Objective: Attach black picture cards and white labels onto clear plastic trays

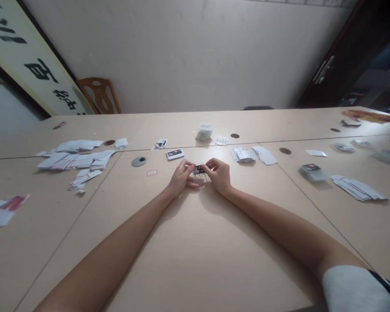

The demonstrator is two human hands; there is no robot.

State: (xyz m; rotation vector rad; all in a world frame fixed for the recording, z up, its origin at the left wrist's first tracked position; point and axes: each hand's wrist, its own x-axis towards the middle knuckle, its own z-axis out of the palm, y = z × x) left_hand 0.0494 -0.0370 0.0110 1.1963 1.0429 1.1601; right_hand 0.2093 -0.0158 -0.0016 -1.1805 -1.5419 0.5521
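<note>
Near the middle of the table, my left hand (181, 177) grips the left edge of a small clear packet (200, 177) with a dark picture card at its top. My right hand (219, 175) pinches the packet's upper right side, its fingers bent together. Just beyond my left hand lies a white-bordered photo card (175, 154). A stack of clear plastic pieces (204, 131) stands farther back, with a single flat piece (221, 141) to its right.
Piles of white paper slips (74, 160) cover the left side of the table (195, 251). White cards (243, 154), a clear-wrapped stack (312, 172) and fanned slips (357, 187) lie to the right. A wooden chair (100, 93) stands behind.
</note>
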